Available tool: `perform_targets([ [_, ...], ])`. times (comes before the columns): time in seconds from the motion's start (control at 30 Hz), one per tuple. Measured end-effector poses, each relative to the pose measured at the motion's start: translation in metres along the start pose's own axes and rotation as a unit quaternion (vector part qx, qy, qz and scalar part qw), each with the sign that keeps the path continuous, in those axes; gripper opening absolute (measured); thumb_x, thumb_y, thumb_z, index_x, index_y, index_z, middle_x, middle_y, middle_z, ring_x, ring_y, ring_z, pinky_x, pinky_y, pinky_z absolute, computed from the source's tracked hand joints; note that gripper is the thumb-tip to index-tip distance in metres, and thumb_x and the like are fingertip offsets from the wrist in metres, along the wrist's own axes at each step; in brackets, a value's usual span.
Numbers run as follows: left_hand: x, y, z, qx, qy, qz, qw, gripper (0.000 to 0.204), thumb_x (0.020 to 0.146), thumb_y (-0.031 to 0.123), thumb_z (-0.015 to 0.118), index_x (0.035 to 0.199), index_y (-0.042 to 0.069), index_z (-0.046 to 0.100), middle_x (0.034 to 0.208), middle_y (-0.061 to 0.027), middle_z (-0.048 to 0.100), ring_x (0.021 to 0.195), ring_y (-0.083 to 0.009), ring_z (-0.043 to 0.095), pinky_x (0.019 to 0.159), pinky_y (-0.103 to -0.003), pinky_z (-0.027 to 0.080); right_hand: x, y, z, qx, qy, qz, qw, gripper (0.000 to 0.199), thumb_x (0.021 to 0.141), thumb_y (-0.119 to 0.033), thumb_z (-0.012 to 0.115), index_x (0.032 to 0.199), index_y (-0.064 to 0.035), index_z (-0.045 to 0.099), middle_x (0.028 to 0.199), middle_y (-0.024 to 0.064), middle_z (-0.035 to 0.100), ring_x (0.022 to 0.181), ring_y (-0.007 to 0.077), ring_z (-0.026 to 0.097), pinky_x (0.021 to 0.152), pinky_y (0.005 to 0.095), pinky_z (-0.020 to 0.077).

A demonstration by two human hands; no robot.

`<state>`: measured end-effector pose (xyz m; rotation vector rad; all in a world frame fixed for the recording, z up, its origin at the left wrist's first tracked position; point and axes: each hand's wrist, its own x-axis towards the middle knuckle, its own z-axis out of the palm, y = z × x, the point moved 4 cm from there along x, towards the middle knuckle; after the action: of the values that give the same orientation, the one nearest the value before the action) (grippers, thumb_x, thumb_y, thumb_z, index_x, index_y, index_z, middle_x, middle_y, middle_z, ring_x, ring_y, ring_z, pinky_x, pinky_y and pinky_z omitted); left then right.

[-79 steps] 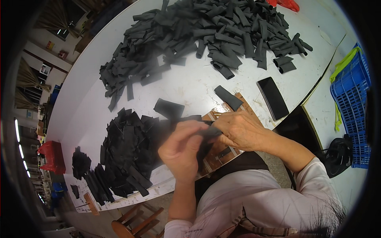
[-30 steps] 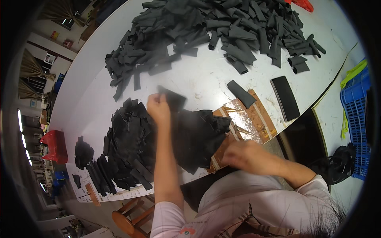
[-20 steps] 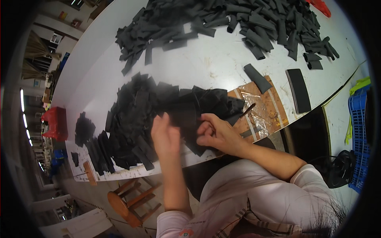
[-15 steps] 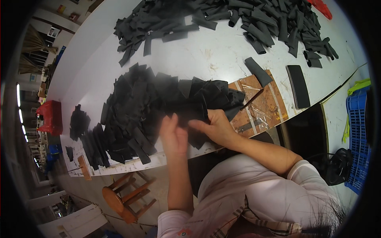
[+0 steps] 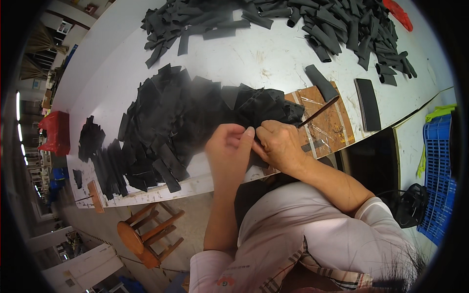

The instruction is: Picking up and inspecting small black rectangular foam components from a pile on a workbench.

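Note:
Close together at the front edge of the table, my left hand and my right hand have their fingertips meeting in a pinch. Between and below them shows part of a black fabric piece; most of it is hidden by my fingers. Just beyond lies a heap of flat black fabric pieces, spreading to the left. To the right of my right hand, a brown wooden board with clear tape carries a thin dark rod. A dark grey fabric tube rests at the board's far edge, by the rod's tip.
Many grey fabric tubes are piled at the far side of the white table. A dark flat slab lies right of the board. A blue crate stands far right. A wooden stool is on the floor at left.
My hands have come together at the fingertips. The black fabric piece, held up and spread before, is now mostly covered by them. The whole view has shifted slightly.

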<state>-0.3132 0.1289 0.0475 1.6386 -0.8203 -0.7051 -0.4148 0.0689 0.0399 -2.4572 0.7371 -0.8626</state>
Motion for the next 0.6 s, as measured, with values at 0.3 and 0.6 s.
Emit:
perform_targets([
  [0.3, 0.003, -0.013, 0.0, 0.074, -0.02, -0.042, 0.996, 0.012, 0.074, 0.006, 0.06, 0.08, -0.004, 0.057, 0.065, -0.0079, 0.059, 0.058, -0.0096, 0.055, 0.054, -0.023, 0.042, -0.002, -0.001, 0.005, -0.115, -0.023, -0.083, 0.99, 0.016, 0.061, -0.014, 0.061, 0.059, -0.0044, 0.049, 0.059, 0.006, 0.047, 0.058, 0.021, 0.053, 0.05, 0.0308, 0.0432],
  [0.6, -0.006, -0.011, -0.019, -0.013, 0.062, 0.002, 0.998, 0.005, 0.078, 0.004, 0.058, 0.08, -0.001, 0.057, 0.064, 0.0, 0.055, 0.053, -0.0029, 0.046, 0.049, -0.015, 0.037, -0.006, 0.023, -0.018, 0.176, -0.126, 0.213, 0.953, 0.03, 0.069, -0.023, 0.067, 0.081, 0.0032, 0.057, 0.061, 0.0122, 0.055, 0.055, 0.025, 0.057, 0.05, 0.0323, 0.0439],
])
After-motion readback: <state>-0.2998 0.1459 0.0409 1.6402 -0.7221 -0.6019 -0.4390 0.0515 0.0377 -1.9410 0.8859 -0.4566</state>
